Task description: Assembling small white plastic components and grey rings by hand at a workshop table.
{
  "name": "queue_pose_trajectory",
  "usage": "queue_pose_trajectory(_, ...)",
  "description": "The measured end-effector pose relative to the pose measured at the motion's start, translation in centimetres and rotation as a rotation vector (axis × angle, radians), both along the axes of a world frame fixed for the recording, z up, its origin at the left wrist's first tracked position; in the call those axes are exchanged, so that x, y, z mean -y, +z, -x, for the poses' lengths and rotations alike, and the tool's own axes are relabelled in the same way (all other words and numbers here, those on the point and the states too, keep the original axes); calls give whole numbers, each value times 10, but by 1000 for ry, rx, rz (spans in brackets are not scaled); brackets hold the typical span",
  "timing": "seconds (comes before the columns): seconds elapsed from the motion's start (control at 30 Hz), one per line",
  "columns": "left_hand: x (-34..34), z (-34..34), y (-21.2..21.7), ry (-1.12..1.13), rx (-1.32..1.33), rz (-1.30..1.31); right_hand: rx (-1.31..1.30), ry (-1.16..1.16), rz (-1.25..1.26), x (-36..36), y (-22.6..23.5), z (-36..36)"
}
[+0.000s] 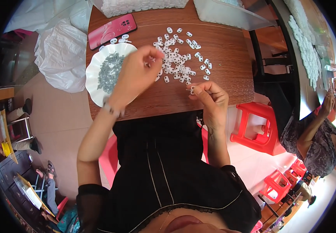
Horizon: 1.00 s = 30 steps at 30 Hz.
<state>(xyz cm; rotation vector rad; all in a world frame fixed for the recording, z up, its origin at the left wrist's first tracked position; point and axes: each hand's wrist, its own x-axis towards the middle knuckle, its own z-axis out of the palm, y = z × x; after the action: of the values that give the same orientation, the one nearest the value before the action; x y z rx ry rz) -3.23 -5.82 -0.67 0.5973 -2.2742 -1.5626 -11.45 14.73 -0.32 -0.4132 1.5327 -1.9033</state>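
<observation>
Sorting small white plastic clips at a wooden table (222,50).
Left hand (137,73) reaches into the clip pile (179,58) at 12 o'clock, fingers pinching; right hand (210,99) grips one clip (192,90). Risk: sleeve-sweeping nearby pieces over the table edge.

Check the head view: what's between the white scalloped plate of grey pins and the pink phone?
A few small white plastic pieces on the brown wooden table, between plate and phone.

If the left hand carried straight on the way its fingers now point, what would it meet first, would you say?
The left hand points up and right across the table, fingers already at the edge of the pile of small white plastic pieces. It would probably meet those first, though its height above them is unclear.
</observation>
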Motion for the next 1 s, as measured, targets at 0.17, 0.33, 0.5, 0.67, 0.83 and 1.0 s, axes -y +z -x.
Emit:
queue_pose_trajectory(0.17, 58, 76, -24, -1, 73, 452, -1, -23, -41, -10, -5, -6)
queue_pose_trajectory(0.33, 60, 115, -33, 11, 353, 664, 32, -48, -30, -17, -5, -7)
queue_pose_trajectory(0.5, 60, 117, -44, 3, 248, 749, 80, -49, -19, -17, -4, -3)
queue_pose_trajectory(0.67, 46, 102, -34, -14, 191, 634, 75, -5, -2, -17, -7, 3)
queue_pose_trajectory(0.83, 14, 64, -9, -38, -88, -69, 103, -8, 49, -9, -5, 2)
queue_pose_trajectory(1.0, -20, 26, 4, 30, -225, -547, 155, 30, 133, 2, -2, -2)
